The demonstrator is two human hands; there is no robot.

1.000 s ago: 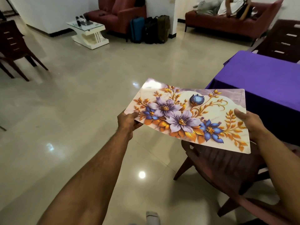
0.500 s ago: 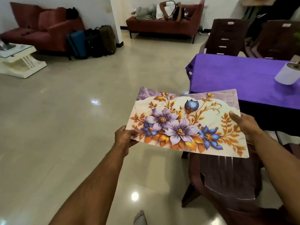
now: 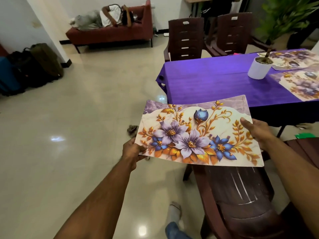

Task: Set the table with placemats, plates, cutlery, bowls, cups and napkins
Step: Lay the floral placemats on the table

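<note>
**Placemat in transit, not yet on table**

Floral placemat (image 3: pixel 198 135) held flat, face up, in the air over brown chair (image 3: pixel 241 195), short of purple table (image 3: pixel 215 83). Left hand (image 3: pixel 132 150) and right hand (image 3: pixel 257 131) each pinch a short edge, prob. to keep it level for laying. Two mats (image 3: pixel 300 83) already down by white plant pot (image 3: pixel 259 69).

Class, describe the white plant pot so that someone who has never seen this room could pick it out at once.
Start at the table under the purple tablecloth on the right of the room. Toward its far right end stands the white plant pot, round and plain, with a thin stem rising from it. It stands upright beside two flat floral placemats lying on the cloth, the only white thing there.
</note>
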